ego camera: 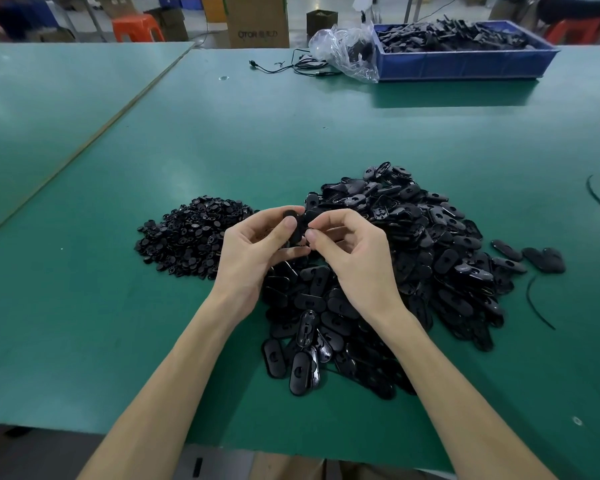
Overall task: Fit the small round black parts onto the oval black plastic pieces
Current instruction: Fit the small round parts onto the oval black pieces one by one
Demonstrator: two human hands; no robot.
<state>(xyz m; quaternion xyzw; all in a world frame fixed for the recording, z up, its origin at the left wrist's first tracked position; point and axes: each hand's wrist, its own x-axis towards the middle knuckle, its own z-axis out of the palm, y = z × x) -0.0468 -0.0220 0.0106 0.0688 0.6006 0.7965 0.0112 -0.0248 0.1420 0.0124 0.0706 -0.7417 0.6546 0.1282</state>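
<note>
"Two hands meet above the desk (291,133). What does each grip hold?" asks the first technician.

"The left hand (253,247) has its grip closed on one oval piece (298,233), thumb on the near face and fingers curled behind it," the second replies. "The right hand (357,261) pinches the right edge of the same piece between thumb and forefinger. Whether a round part lies under those fingertips cannot be told."

"Location of the held piece?"

"Raised off the desk, between the two hands, over the near-left edge of the pile of oval pieces (413,251)."

"Location of the stock?"

"The pile of oval pieces spreads from the middle of the desk to the right and toward the near edge, passing under both wrists. The pile of round parts (191,233) lies just left of the left hand, smaller and flatter, and is apart from the oval pile."

"Other items on the desk?"

"Several. A blue bin (465,64) full of black parts stands at the far edge. A clear bag (347,50) leans against its left wall, with a black cable (291,65) lying beside the bag. Thin black strips (537,306) lie to the right of the oval pile. A cardboard box (257,19) and an orange stool (137,27) stand on the floor beyond the desk."
</note>
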